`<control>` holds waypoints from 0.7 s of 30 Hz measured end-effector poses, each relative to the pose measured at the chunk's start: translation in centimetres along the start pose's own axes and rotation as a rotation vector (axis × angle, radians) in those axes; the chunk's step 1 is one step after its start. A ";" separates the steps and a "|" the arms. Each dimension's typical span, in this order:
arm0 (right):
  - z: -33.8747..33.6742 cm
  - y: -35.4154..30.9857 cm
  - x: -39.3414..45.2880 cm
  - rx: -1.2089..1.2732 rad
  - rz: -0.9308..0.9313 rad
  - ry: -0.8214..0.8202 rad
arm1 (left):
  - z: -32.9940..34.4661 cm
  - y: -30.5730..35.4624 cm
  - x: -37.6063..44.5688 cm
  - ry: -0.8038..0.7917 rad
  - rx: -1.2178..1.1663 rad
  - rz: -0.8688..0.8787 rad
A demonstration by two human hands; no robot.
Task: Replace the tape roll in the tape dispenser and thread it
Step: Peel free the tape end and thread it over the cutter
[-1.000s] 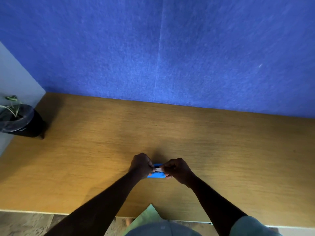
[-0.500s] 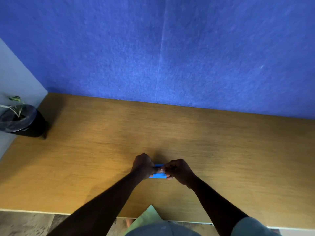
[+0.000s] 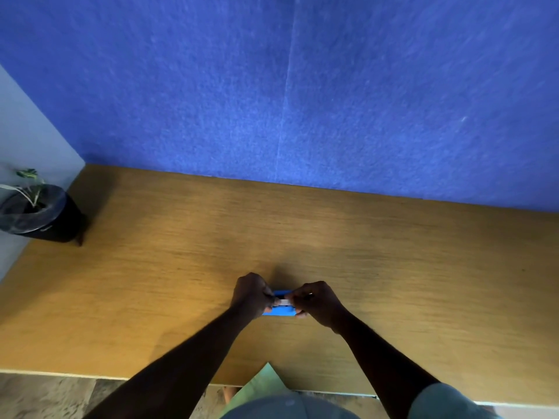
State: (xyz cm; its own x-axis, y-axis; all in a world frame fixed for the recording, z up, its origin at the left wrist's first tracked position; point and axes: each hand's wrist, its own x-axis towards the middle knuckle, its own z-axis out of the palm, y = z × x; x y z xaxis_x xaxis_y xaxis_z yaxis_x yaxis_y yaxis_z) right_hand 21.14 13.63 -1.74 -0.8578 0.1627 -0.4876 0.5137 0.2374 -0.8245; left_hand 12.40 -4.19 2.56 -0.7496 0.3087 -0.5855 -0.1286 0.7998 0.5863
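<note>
Flanking the blue dispenser (image 3: pixel 279 310), both hands hide it; potted plant (image 3: pixel 39 211) well apart.

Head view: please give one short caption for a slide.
Both hands, left hand and right hand, grip a blue tape dispenser over a wooden table.

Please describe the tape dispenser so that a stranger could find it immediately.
On the wooden table before the blue wall, look near the front edge, between the two hands. The tape dispenser is the small bright blue object they hold, the only blue thing on the table.
</note>
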 end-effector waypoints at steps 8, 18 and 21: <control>0.1 -0.1 -0.1 0.016 0.017 0.010 | 0.0 0.4 -0.2 0.009 0.117 0.067; 0.2 -0.1 -0.5 0.091 0.054 -0.003 | -0.1 0.9 -0.5 0.013 0.155 0.117; 0.2 -0.2 -0.7 0.096 0.053 -0.007 | 0.0 0.7 -0.6 0.031 0.145 0.124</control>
State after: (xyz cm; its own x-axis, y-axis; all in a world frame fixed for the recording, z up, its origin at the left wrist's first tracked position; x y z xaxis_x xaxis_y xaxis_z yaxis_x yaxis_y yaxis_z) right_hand 21.63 13.29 -1.23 -0.8297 0.1656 -0.5331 0.5546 0.1354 -0.8211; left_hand 12.73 -3.80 3.29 -0.7738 0.3953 -0.4950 0.0592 0.8230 0.5649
